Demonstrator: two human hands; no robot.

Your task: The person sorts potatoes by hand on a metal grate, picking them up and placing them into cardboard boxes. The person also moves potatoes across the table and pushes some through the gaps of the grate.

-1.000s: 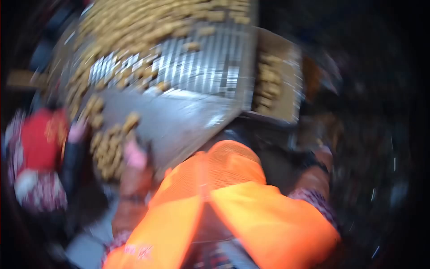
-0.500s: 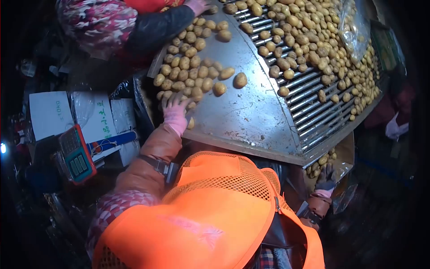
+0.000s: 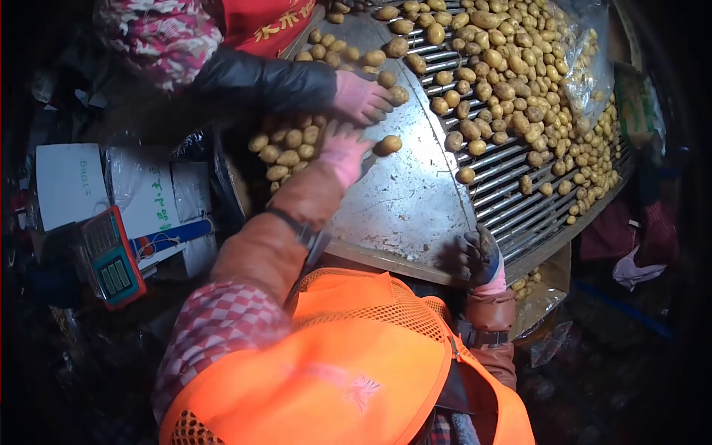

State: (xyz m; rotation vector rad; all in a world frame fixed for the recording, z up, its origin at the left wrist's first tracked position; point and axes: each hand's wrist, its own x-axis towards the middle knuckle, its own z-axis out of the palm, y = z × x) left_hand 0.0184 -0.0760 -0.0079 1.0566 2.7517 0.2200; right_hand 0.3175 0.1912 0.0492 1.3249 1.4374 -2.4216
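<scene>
Left hand (image 3: 343, 152) spreads open beside potatoes (image 3: 285, 148); right hand (image 3: 478, 256) rests empty on the table (image 3: 400, 200).

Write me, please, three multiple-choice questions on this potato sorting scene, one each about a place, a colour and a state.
1. Where is the person's right hand?
A. on the near edge of the metal table
B. on the roller bars
C. in a bucket

2. What colour is the glove on the left hand?
A. blue
B. pink
C. white

3. How is the left arm held?
A. hanging down
B. folded at the chest
C. stretched out over the table to the potatoes

Answers: 1 A, it lies, dark-gloved, at the table's edge; 2 B, it shows pink beside the potatoes; 3 C, the arm reaches from the orange vest across the table.
</scene>
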